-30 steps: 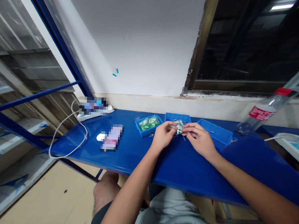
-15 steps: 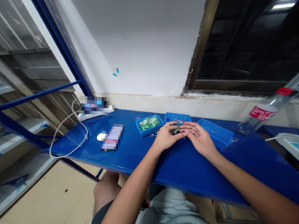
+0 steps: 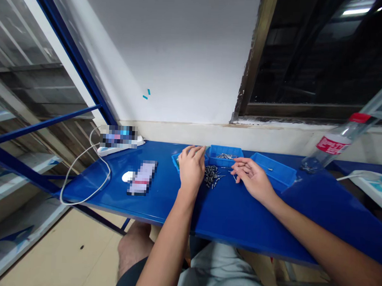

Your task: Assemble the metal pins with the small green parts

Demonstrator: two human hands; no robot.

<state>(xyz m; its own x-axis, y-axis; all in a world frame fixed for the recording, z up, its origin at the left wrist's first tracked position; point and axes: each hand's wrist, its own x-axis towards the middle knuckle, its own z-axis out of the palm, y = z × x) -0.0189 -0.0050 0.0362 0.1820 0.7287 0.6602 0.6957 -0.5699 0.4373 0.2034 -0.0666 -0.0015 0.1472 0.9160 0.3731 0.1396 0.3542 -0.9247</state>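
Observation:
My left hand point(image 3: 192, 166) is bent over the left blue tray point(image 3: 173, 162), its fingers curled together; a trace of green shows by the fingertips, but what they hold is hidden. Most of that tray and its contents are behind the hand. My right hand point(image 3: 251, 175) is half closed, thumb against fingers, with a thin metal pin sticking out from the fingertips. Between the hands lies a pile of small metal pins with thick dark ends point(image 3: 211, 176), like rivets. Behind it, a middle blue tray point(image 3: 214, 150) contains several thin silver pins point(image 3: 227, 156).
A right blue tray point(image 3: 283, 175) has one small pin point(image 3: 269, 169) in it. A clear bottle point(image 3: 332, 144) with a red cap stands beyond. Left on the blue table point(image 3: 168, 201) are a blurred phone point(image 3: 142, 178), a white round object point(image 3: 128, 176) and a cable point(image 3: 107, 181).
My hands have parted. The left has moved left from the middle to above the left tray; the right stays about where it was. The pile of pins has come into view.

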